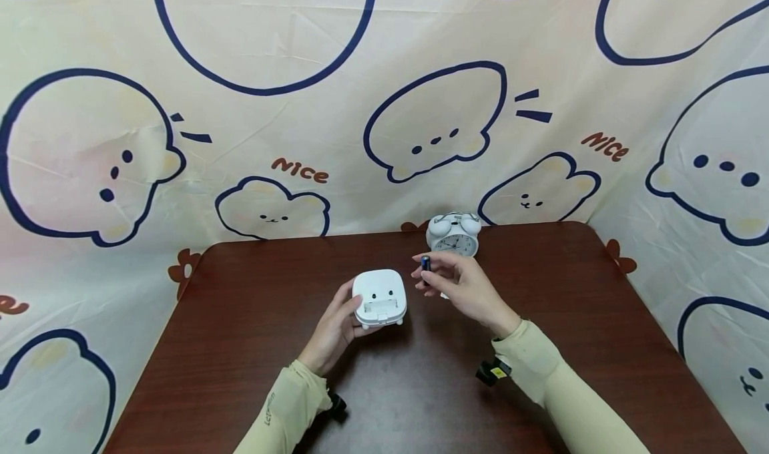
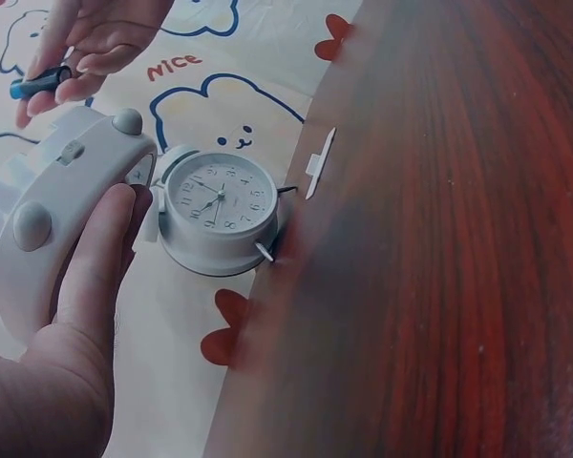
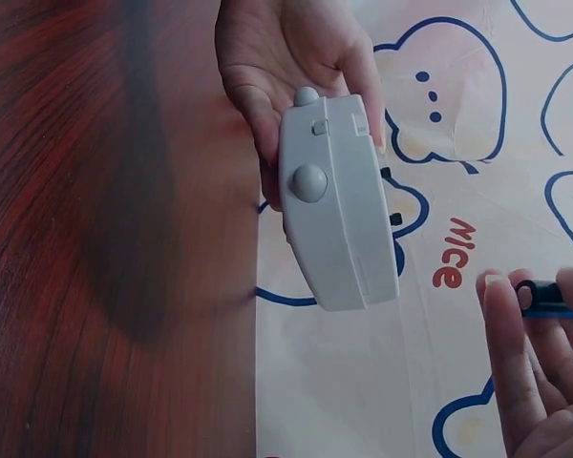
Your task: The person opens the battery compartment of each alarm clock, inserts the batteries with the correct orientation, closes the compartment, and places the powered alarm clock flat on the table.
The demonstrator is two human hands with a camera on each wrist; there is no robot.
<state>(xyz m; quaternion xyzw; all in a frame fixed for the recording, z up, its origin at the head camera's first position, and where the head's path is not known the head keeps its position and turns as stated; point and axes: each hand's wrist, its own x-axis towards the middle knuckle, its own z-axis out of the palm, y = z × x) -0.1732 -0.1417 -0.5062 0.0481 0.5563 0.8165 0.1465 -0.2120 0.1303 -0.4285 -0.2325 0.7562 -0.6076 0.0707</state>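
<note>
My left hand [image 1: 333,334] grips a small white square clock [image 1: 380,280], thumb on its edge and fingers behind. Its back faces me, with two dark knobs above an uncovered battery compartment [image 1: 382,307]. Stubby feet show along its lower side in both wrist views. To the right, my right hand [image 1: 471,290] pinches a dark battery [image 1: 426,263] with a blue end between thumb and fingers. The battery is held in the air, apart from the clock. A thin white battery cover [image 2: 320,164] lies on the table, mostly behind the right hand in the head view.
A round white twin-bell alarm clock [image 1: 453,227] stands at the table's back edge, just behind my right hand. The dark brown wooden table [image 1: 408,387] meets a cartoon-printed cloth [image 1: 336,127] at the back and sides. Each sleeve carries a black wrist camera.
</note>
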